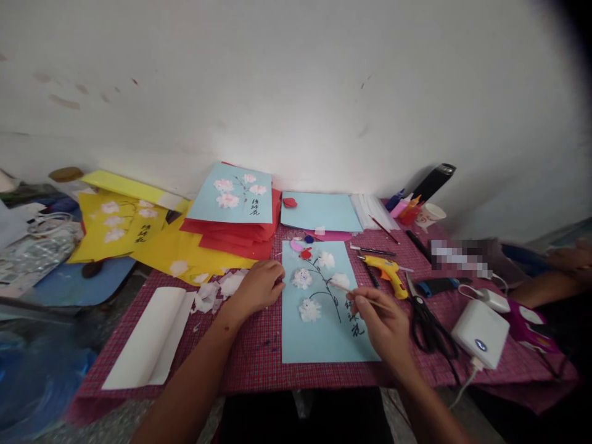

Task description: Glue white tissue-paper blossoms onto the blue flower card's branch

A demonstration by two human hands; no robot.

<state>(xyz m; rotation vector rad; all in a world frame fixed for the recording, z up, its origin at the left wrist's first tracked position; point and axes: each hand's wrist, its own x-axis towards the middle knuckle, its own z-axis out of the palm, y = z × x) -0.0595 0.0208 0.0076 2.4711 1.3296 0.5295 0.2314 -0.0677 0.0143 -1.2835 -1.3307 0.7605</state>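
Note:
My right hand [382, 317] is closed in a pinch around a thin paintbrush [377, 302]. The brush's tip meets the white paper flower [341, 281] on the right side of a light-blue sheet [303, 342]. Several other white crumpled-paper flowers [309, 309] sit on this sheet, joined by painted dark branches [330, 295]. Black handwritten characters [356, 327] run down its lower right, partly behind my hand. Beside the sheet's left edge, my left hand [261, 285] rests on the table with loosely bent fingers, thumb apart, holding nothing. Small paint patches, red [306, 253], pink and blue, lie at the sheet's top.
White paper scraps [208, 296] and a folded white sheet [145, 339] lie left. Finished flower cards [231, 194] sit on red paper behind. A yellow glue gun [387, 271], black scissors [428, 327], a white box [481, 333] and paint bottles [409, 211] stand right. Another person's arm [550, 277] is far right.

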